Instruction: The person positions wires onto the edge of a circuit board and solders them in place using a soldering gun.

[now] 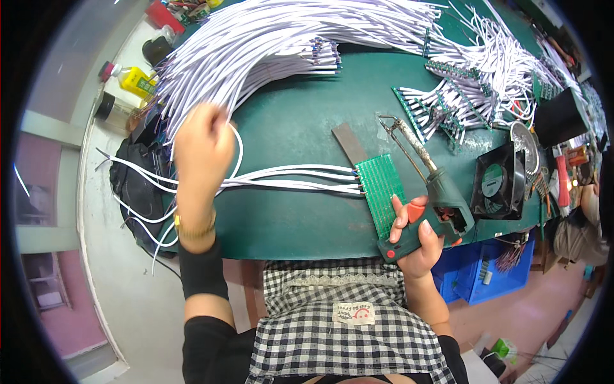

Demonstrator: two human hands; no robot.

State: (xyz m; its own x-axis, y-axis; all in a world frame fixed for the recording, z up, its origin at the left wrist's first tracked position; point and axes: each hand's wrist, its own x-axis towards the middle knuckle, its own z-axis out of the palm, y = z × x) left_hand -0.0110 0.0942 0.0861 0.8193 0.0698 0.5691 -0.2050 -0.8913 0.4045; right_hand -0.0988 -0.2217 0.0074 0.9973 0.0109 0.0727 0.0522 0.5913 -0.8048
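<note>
The person's right hand (419,249), right of centre in the lower half of the frame, was closed around the handle of a dark green soldering gun (441,185), whose long tip pointed toward the upper left. Just beside the handle, on the green table (294,121), lay a green circuit board (382,192), tilted slightly; its lower right part lay partly behind that hand. Several white cables (288,171) met the board's left edge and ran leftward behind the left wrist, their far ends spreading at the left of the frame. The left hand (203,141), left of centre, was curled at the lower edge of a large bundle of white cables (268,35) arching across the top; from where I stood, I could not tell whether its fingers had closed on one. A flat grey strip (348,142) lay by the board's upper left corner. More green boards with white cables (448,105) were heaped at upper right, above a black fan (497,182). A yellow bottle (135,81) stood at upper left.
</note>
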